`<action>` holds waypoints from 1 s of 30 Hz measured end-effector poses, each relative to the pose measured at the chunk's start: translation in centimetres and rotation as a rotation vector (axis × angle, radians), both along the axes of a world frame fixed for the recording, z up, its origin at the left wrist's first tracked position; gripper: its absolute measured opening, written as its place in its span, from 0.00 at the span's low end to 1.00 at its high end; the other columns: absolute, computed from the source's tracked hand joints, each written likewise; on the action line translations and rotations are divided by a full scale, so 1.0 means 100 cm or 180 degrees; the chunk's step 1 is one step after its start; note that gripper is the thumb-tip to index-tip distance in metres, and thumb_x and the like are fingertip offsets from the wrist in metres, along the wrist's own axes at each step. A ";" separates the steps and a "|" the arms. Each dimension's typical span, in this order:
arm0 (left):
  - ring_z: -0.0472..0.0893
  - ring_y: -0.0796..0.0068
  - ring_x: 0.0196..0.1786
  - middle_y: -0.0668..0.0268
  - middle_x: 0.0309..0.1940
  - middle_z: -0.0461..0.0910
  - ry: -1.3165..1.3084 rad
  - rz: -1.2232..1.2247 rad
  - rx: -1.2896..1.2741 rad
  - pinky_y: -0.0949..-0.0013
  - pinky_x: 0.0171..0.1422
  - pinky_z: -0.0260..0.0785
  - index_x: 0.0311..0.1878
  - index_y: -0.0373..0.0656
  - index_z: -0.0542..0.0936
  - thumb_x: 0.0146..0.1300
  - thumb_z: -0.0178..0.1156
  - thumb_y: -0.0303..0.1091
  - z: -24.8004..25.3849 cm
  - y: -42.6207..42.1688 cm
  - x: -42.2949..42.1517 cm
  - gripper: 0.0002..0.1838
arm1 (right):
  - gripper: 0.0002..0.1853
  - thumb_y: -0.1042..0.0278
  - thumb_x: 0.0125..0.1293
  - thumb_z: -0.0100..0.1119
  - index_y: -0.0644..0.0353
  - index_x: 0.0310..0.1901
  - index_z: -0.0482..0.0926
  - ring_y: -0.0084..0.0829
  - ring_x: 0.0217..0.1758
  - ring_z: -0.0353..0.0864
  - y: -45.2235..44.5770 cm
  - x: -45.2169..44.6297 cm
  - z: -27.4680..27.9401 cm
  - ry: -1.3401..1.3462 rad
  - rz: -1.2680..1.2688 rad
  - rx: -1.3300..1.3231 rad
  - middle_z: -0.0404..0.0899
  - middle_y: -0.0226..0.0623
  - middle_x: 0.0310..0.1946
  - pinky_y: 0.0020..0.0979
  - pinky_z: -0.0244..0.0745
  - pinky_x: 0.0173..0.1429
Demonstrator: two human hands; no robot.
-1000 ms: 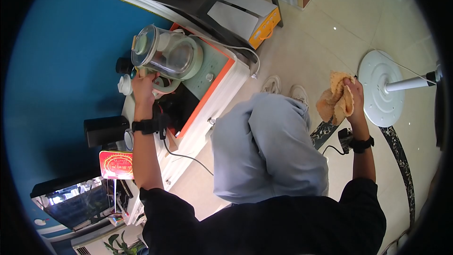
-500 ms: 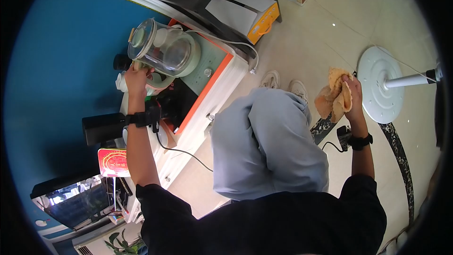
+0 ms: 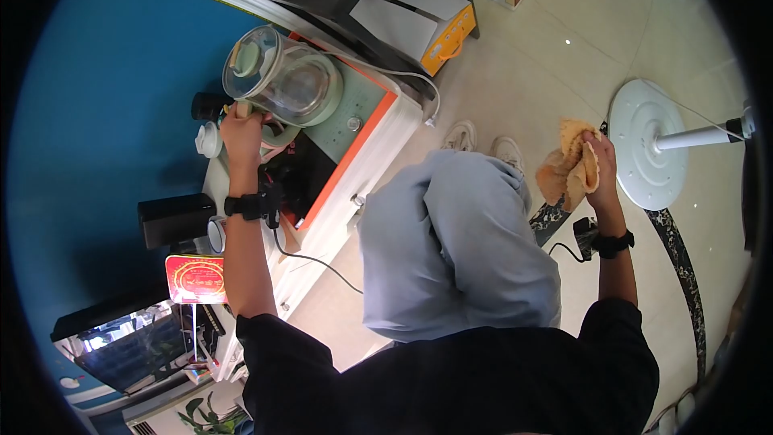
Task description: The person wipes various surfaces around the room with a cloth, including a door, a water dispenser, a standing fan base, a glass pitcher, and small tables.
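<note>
A glass kettle (image 3: 294,84) with a pale green lid and base stands at the back of the white cabinet top. Its pale green handle is gripped by my left hand (image 3: 244,135), whose fingers wrap round the upper part. Beneath the kettle lies a green and black panel with an orange edge (image 3: 348,155). On the right, over the floor, my right hand (image 3: 600,167) clutches a crumpled orange-brown cloth (image 3: 573,163). A white-lidded container (image 3: 208,139) is beside my left hand.
A black speaker box (image 3: 175,221), a red card (image 3: 196,279) and a monitor (image 3: 129,346) line the wall side. A dark stand holds a white and orange box (image 3: 415,20) underneath. A round white stand base (image 3: 649,145) is on the floor at right. A cable hangs beside the cabinet.
The kettle has tilted slightly in my left hand, with its lid end shifting a little. My right hand and the cloth have barely moved.
</note>
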State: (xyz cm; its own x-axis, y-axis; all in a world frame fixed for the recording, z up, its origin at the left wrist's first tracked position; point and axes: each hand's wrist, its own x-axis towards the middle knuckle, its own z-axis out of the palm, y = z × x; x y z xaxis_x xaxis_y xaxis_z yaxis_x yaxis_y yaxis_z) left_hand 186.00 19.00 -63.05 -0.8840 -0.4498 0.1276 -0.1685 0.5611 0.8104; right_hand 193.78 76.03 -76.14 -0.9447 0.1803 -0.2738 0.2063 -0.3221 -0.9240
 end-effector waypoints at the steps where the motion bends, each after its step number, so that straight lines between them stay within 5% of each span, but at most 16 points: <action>1: 0.84 0.74 0.33 0.60 0.36 0.85 -0.0039 0.0019 -0.0013 0.73 0.41 0.76 0.47 0.28 0.81 0.54 0.56 0.17 0.000 0.005 0.002 0.15 | 0.16 0.58 0.72 0.58 0.65 0.48 0.81 0.17 0.37 0.78 -0.002 0.001 0.002 0.0000 0.0009 0.0051 0.81 0.28 0.36 0.21 0.73 0.42; 5: 0.86 0.71 0.34 0.59 0.36 0.85 -0.0125 -0.0093 0.0196 0.72 0.41 0.77 0.46 0.28 0.80 0.54 0.57 0.18 0.010 0.023 0.007 0.15 | 0.16 0.57 0.72 0.59 0.64 0.47 0.81 0.18 0.37 0.78 0.002 0.000 -0.006 0.0039 0.0183 0.0061 0.80 0.28 0.36 0.21 0.72 0.41; 7: 0.86 0.70 0.35 0.58 0.38 0.85 -0.0189 -0.0167 0.0409 0.71 0.41 0.77 0.48 0.27 0.79 0.55 0.57 0.18 0.015 0.029 0.006 0.16 | 0.21 0.55 0.72 0.60 0.64 0.56 0.76 0.21 0.49 0.75 0.011 -0.002 -0.013 -0.0145 0.0493 0.0069 0.75 0.30 0.47 0.25 0.70 0.55; 9: 0.86 0.69 0.35 0.57 0.40 0.85 -0.0181 -0.0148 0.0498 0.71 0.40 0.77 0.49 0.27 0.78 0.55 0.57 0.18 0.016 0.029 0.005 0.16 | 0.21 0.55 0.72 0.60 0.64 0.55 0.76 0.21 0.49 0.75 0.007 -0.002 -0.013 -0.0096 0.0504 0.0170 0.75 0.30 0.46 0.25 0.70 0.54; 12: 0.87 0.67 0.35 0.55 0.42 0.84 -0.0268 -0.0144 0.0572 0.70 0.40 0.78 0.50 0.28 0.77 0.57 0.57 0.18 0.013 0.017 -0.001 0.16 | 0.15 0.57 0.72 0.58 0.63 0.45 0.81 0.17 0.35 0.77 -0.009 -0.004 0.000 0.0169 0.0218 0.0266 0.79 0.26 0.34 0.21 0.72 0.40; 19: 0.87 0.68 0.38 0.58 0.42 0.83 -0.0333 0.0102 0.1349 0.68 0.39 0.77 0.53 0.33 0.76 0.58 0.56 0.17 0.012 -0.007 -0.009 0.17 | 0.15 0.57 0.73 0.57 0.63 0.46 0.81 0.17 0.35 0.77 -0.007 -0.005 -0.004 0.0188 0.0300 0.0307 0.79 0.26 0.34 0.21 0.72 0.40; 24: 0.86 0.68 0.38 0.59 0.42 0.83 -0.0151 0.0422 0.1148 0.67 0.43 0.78 0.53 0.33 0.76 0.58 0.55 0.15 0.001 0.009 0.014 0.18 | 0.20 0.60 0.75 0.56 0.60 0.63 0.76 0.27 0.60 0.72 0.021 -0.005 -0.045 -0.0050 0.0877 0.0142 0.69 0.36 0.57 0.29 0.67 0.65; 28: 0.85 0.67 0.39 0.59 0.44 0.83 0.0372 -0.0024 0.1052 0.67 0.44 0.77 0.52 0.33 0.76 0.57 0.55 0.14 -0.013 0.025 0.020 0.18 | 0.20 0.60 0.75 0.57 0.59 0.63 0.75 0.28 0.61 0.71 0.020 -0.001 -0.044 0.0048 0.0918 0.0175 0.69 0.37 0.59 0.30 0.68 0.65; 30: 0.84 0.69 0.41 0.59 0.44 0.83 0.0204 0.0038 0.1080 0.69 0.46 0.77 0.52 0.32 0.77 0.56 0.56 0.13 -0.012 0.021 0.020 0.18 | 0.18 0.58 0.74 0.57 0.61 0.58 0.77 0.24 0.54 0.74 0.012 -0.002 -0.037 0.0212 0.0745 0.0289 0.73 0.33 0.51 0.27 0.70 0.58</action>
State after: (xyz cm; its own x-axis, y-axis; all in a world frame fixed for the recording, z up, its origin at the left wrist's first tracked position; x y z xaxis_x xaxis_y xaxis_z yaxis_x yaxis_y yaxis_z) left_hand 187.98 21.13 -64.25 -0.8734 -0.4864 0.0241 -0.1162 0.2561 0.9597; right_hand 193.56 77.24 -79.79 -0.9790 -0.0244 -0.2023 0.2032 -0.1879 -0.9609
